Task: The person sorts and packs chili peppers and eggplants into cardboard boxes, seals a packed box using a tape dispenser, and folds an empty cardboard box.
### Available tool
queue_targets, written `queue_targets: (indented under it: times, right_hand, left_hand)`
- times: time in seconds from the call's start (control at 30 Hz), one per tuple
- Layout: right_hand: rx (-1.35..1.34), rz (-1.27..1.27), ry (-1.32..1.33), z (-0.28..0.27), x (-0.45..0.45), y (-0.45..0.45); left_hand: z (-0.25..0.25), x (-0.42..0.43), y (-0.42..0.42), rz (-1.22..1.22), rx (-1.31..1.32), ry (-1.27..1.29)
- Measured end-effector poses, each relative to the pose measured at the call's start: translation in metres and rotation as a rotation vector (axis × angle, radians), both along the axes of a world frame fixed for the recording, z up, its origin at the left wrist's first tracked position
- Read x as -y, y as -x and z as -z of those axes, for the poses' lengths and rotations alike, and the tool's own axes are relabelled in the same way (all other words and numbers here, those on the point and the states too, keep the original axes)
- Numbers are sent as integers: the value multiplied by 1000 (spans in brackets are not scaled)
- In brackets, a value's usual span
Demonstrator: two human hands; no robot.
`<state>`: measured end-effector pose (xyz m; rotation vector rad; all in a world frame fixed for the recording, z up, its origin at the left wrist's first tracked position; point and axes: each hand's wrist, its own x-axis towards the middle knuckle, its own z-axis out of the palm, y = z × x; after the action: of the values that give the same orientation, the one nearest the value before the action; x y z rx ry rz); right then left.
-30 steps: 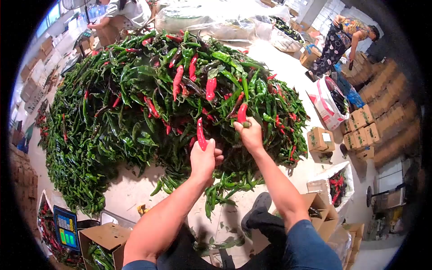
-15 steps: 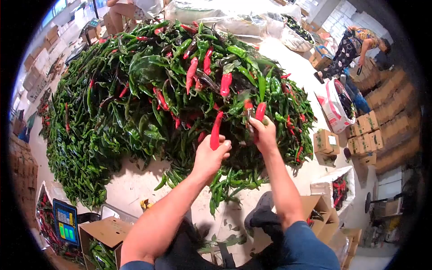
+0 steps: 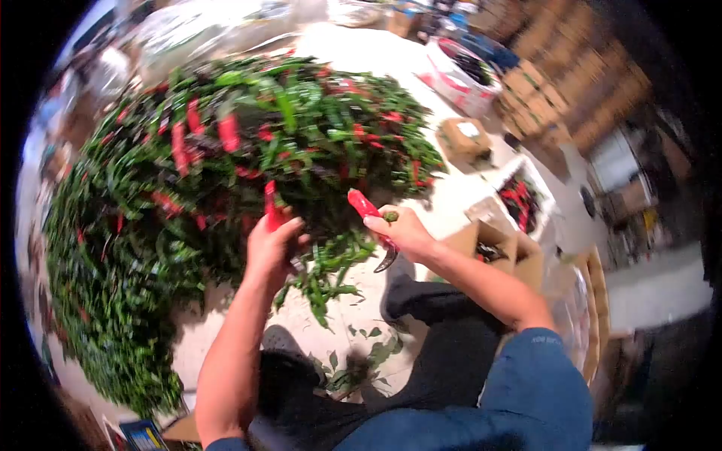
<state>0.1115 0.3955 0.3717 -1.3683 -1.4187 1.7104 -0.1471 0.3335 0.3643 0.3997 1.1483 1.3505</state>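
Note:
A large pile of green peppers [image 3: 135,248] with red ones mixed in fills the left and centre, somewhat blurred. My left hand [image 3: 275,239] is closed round a red pepper [image 3: 271,197] that points up from the fist, in front of the pile. Farther right, my right hand [image 3: 400,229] grips another red pepper [image 3: 362,203], its tip toward the upper left. A dark curved pepper [image 3: 386,260] hangs below the same hand. Some loose green peppers [image 3: 331,263] lie on the floor between the hands.
Open cardboard boxes [image 3: 524,259] stand right of my right forearm, beside a white foam box [image 3: 543,197] of red peppers. Behind are a closed carton [image 3: 464,140], a white-and-red sack [image 3: 457,92] and stacked cartons [image 3: 530,98]. Plastic-covered goods [image 3: 210,30] lie behind the pile.
The view has swung right, shifting the pile left. My right hand has drawn away from the pile toward the boxes, now with a dark pepper beside the red one. My left hand still holds its red pepper.

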Motion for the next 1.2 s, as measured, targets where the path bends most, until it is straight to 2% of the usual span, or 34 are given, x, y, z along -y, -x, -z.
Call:
queue_targets:
  times: [0.03, 0.1, 0.13, 0.2, 0.23, 0.27, 0.3, 0.33, 0.37, 0.43, 0.5, 0.53, 0.57, 0.67, 0.77, 0.8, 0.83, 0.9, 0.93, 0.97, 1.0, 1.03, 1.1, 1.13, 1.2]
  right_hand:
    - [33, 36, 28, 20, -7, -33]
    - [-47, 322, 288, 20, -6, -85]
    - [-73, 397, 321, 29, -11, -118]
    - [-58, 552, 282, 38, -10, -179]
    - [-38, 718, 221, 39, -12, -207]
    - [-117, 801, 183, 47, -19, -249]
    - [-64, 837, 36, 54, -39, -295]
    - [139, 1044, -61, 43, -57, -330]
    - [204, 1078, -42, 42, -74, -383]
    - [228, 1113, -163, 19, -70, -436]
    - [468, 1225, -223, 18, -61, -462]
    - [409, 1246, -232, 22, -58, -459]
    - [179, 1181, -179, 30, -56, -453]
    - [-15, 1018, -163, 32, -36, -392]
    - [-340, 803, -143, -29, -8, -273]
    - [-245, 723, -81, -40, 0, -243]
    - [-22, 631, -65, -44, 8, -208]
    - [94, 360, -134, -66, 35, -139]
    - [96, 263, -218, -57, 38, -117]
    - [91, 169, -305, -47, 41, -94]
    - [80, 81, -392, -38, 44, -72]
    - [179, 109, -507, -4, 32, -60]
    - [123, 84, -581, -12, 30, -69]
    - [-14, 85, -443, -22, 33, -76]
    - [58, 167, -582, -33, 47, -89]
  left_hand:
    - [-3, 3, -4, 57, -6, 25]
    - [-3, 6, -10, 117, -74, 65]
    - [0, 7, -10, 157, -41, 78]
    - [0, 10, -13, 197, -6, 105]
    - [-2, 11, -15, 203, -3, 123]
    - [1, 11, -14, 224, -6, 130]
    - [1, 9, -17, 226, 12, 116]
    - [0, 10, -20, 229, 30, 108]
    - [1, 12, -23, 239, 48, 104]
    - [0, 10, -34, 251, 57, 71]
    - [4, 4, -43, 301, 118, 69]
    - [1, 5, -52, 309, 99, 70]
    - [-4, 6, -61, 310, 80, 69]
    - [0, 3, -86, 398, 36, 67]
    - [2, -2, -114, 462, 27, 44]
    - [0, -3, -125, 463, 24, 36]
    - [-3, -4, -137, 463, 22, 26]
    - [-4, -9, -157, 406, 114, 43]
    - [8, -15, -164, 399, 246, 15]
    - [7, -17, -163, 526, 342, -19]
    - [-9, -12, -182, 450, 414, -57]
    - [-29, -6, -200, 375, 486, -91]
    - [-44, -2, -202, 425, 563, -104]
    - [-47, 0, -205, 440, 575, -113]
    - [-47, 3, -214, 464, 553, -112]
